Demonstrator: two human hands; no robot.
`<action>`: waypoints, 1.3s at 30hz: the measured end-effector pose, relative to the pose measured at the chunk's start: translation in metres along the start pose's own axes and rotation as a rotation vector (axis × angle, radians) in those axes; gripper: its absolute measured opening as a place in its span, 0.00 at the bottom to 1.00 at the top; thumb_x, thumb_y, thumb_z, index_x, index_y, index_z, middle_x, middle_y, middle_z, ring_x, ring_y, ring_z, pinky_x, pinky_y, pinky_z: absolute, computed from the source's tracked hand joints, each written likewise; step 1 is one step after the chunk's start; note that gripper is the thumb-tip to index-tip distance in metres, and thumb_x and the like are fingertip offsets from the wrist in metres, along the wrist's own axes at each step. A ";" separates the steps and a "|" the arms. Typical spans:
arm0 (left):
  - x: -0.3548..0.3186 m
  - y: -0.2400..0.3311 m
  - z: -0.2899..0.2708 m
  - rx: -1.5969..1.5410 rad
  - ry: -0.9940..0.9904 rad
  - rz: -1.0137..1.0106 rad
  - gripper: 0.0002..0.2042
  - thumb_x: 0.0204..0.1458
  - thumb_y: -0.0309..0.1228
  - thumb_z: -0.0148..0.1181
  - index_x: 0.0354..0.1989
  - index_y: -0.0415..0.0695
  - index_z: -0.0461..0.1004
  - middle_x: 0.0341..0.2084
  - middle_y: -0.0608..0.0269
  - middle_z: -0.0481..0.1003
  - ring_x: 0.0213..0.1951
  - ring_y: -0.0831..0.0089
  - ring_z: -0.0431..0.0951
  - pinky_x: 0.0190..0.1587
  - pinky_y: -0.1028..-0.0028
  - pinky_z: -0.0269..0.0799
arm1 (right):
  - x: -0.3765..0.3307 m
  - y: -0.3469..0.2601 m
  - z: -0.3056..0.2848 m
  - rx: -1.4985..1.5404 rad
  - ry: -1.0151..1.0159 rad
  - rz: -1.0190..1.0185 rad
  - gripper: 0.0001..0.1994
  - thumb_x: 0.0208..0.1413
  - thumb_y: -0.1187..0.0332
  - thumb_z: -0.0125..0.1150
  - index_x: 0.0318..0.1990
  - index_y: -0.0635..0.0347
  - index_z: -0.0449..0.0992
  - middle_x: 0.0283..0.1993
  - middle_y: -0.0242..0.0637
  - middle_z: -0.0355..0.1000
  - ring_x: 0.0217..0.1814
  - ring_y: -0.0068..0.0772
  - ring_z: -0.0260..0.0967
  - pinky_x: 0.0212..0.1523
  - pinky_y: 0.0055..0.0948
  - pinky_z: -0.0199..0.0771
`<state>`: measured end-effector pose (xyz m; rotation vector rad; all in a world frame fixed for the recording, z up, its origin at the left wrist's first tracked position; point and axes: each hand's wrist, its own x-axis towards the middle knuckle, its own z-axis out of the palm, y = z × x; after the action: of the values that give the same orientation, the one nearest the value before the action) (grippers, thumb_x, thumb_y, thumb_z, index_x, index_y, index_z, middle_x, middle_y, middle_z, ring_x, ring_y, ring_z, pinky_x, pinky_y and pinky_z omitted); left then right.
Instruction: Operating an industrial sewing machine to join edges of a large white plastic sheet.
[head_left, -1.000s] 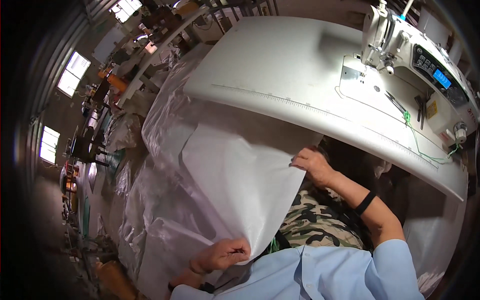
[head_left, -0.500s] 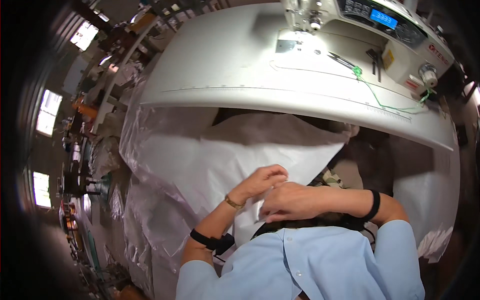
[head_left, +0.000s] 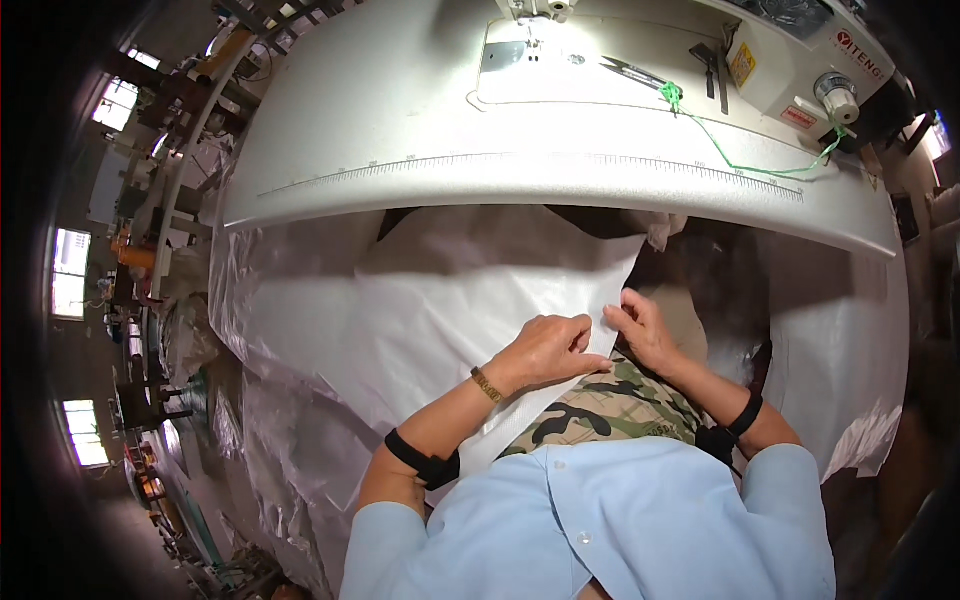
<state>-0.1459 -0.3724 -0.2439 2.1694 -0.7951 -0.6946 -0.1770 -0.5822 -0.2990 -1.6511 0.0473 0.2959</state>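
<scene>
A large white sheet of smooth, slightly shiny material [head_left: 450,300] hangs below the table edge and drapes across my lap. My left hand [head_left: 548,352] lies on its right part, fingers bent and thumb stretched to the right, closed on the sheet's edge. Just beyond it, my right hand [head_left: 645,335] pinches the same edge between thumb and fingertips. The hands are a small gap apart. Camouflage-patterned cloth [head_left: 610,405] shows on my lap beneath them.
Ahead is a white sewing machine table [head_left: 400,185] with a ruler scale along its front. The machine [head_left: 800,85] stands at the back right. Tweezers [head_left: 640,75] with green thread [head_left: 735,160] lie by the needle area. Clear plastic sheeting [head_left: 270,430] hangs at left.
My right hand has moved away from my body and to the right, off the left hand, onto the sheet's edge. The left hand has shifted right. The view has shifted, and more camouflage cloth shows.
</scene>
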 end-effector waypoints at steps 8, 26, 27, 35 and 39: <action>0.018 0.011 0.018 -0.038 0.136 0.022 0.18 0.48 0.40 0.68 0.21 0.42 0.67 0.15 0.56 0.70 0.21 0.54 0.73 0.26 0.59 0.67 | 0.000 0.009 -0.004 0.345 0.070 0.095 0.14 0.65 0.59 0.60 0.33 0.58 0.67 0.24 0.27 0.68 0.22 0.15 0.68 0.24 0.19 0.73; 0.015 -0.024 0.033 -1.109 -0.051 -0.375 0.08 0.60 0.30 0.63 0.33 0.41 0.72 0.24 0.69 0.74 0.25 0.84 0.71 0.30 0.82 0.70 | -0.008 0.023 -0.005 0.558 -0.059 0.159 0.10 0.63 0.65 0.62 0.35 0.60 0.69 0.29 0.32 0.74 0.30 0.21 0.76 0.32 0.18 0.77; 0.015 -0.025 0.033 -1.144 -0.036 -0.389 0.08 0.60 0.30 0.63 0.33 0.41 0.72 0.24 0.68 0.74 0.25 0.84 0.72 0.31 0.83 0.70 | -0.008 0.023 -0.006 0.533 -0.079 0.149 0.10 0.63 0.66 0.63 0.36 0.60 0.69 0.30 0.31 0.73 0.31 0.20 0.75 0.32 0.19 0.76; 0.012 -0.022 0.023 -1.092 0.002 -0.486 0.06 0.59 0.29 0.62 0.33 0.41 0.73 0.19 0.66 0.74 0.17 0.85 0.67 0.19 0.84 0.59 | -0.008 0.026 -0.003 0.511 -0.079 0.169 0.09 0.61 0.69 0.64 0.43 0.63 0.72 0.37 0.32 0.74 0.36 0.19 0.72 0.37 0.21 0.75; 0.008 -0.012 0.018 -1.034 0.014 -0.539 0.05 0.58 0.26 0.61 0.32 0.40 0.73 0.17 0.63 0.75 0.13 0.83 0.67 0.14 0.84 0.58 | 0.010 0.027 -0.002 0.437 0.081 0.136 0.16 0.59 0.70 0.63 0.52 0.68 0.72 0.46 0.36 0.75 0.45 0.27 0.72 0.48 0.29 0.72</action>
<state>-0.1489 -0.3790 -0.2652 1.3849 0.2061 -1.0484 -0.1725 -0.5856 -0.3270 -1.2266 0.2678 0.2977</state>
